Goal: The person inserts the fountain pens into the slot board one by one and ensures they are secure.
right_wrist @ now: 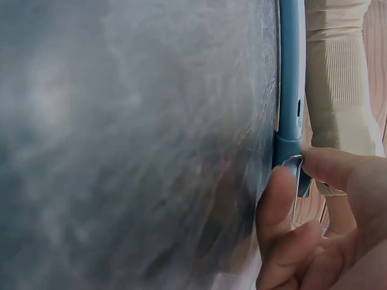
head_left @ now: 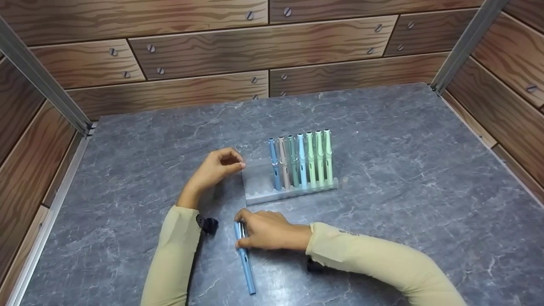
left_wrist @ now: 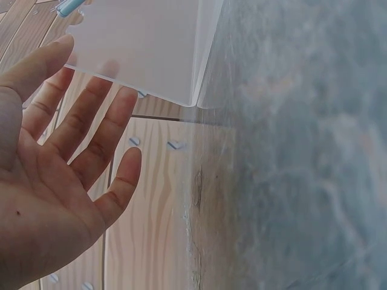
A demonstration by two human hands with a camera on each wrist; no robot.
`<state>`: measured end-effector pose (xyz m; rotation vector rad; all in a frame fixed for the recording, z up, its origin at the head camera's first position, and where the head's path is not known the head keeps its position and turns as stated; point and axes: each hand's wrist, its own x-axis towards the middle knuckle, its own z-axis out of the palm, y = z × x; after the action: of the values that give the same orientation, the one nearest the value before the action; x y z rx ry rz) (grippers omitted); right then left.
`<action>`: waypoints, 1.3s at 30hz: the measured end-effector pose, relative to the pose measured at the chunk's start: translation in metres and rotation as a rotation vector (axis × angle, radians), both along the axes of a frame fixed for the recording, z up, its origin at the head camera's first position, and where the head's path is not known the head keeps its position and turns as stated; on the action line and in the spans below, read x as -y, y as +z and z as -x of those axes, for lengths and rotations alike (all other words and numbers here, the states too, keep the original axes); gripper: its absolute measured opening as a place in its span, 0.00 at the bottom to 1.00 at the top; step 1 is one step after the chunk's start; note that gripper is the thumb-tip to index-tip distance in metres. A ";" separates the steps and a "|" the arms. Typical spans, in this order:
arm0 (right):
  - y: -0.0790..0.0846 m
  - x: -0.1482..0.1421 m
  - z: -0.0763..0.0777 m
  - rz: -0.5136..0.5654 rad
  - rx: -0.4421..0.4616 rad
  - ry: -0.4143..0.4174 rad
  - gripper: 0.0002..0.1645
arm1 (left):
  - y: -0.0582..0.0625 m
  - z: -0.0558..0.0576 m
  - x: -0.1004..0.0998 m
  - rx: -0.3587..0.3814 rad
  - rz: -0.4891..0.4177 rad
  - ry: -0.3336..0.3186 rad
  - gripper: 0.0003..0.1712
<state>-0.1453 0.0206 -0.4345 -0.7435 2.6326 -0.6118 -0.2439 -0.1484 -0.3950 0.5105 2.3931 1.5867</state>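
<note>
A clear pen stand (head_left: 260, 180) stands on the table, with several capped pens upright on its right side. My left hand (head_left: 219, 168) pinches the stand's upper left edge, thumb on one side and fingertips on the other. In the left wrist view the other fingers of the left hand (left_wrist: 78, 151) are spread behind the clear panel (left_wrist: 145, 48). Below the stand, my right hand (head_left: 270, 229) holds a blue pen (head_left: 247, 270) by its cap end, between thumb and fingers. The right wrist view shows that pen (right_wrist: 292, 72) lying along the tabletop, its metal clip beside the fingertips.
From left to right the stand carries a blue pen (head_left: 275, 170), a greyish pen (head_left: 284, 168), a dark green pen (head_left: 293, 165), a light blue pen (head_left: 302, 161) and three light green ones. Wood-patterned walls (head_left: 204, 51) border the grey marbled table (head_left: 403, 170).
</note>
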 end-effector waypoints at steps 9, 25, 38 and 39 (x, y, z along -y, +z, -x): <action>-0.002 0.000 0.004 0.134 0.189 -0.054 0.32 | -0.002 0.000 0.000 -0.018 -0.006 0.001 0.10; -0.006 -0.003 0.008 0.237 0.286 -0.062 0.31 | -0.002 0.001 -0.001 -0.014 -0.005 0.005 0.09; -0.003 0.000 0.009 0.200 0.249 -0.076 0.32 | -0.004 0.002 -0.001 -0.011 -0.033 0.006 0.09; -0.003 0.000 0.009 0.197 0.245 -0.079 0.32 | -0.004 0.002 -0.001 -0.010 -0.034 0.005 0.09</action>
<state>-0.1544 0.0207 -0.4376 -0.5780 2.4082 -0.9327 -0.2460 -0.1475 -0.3991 0.5207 2.3801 1.6338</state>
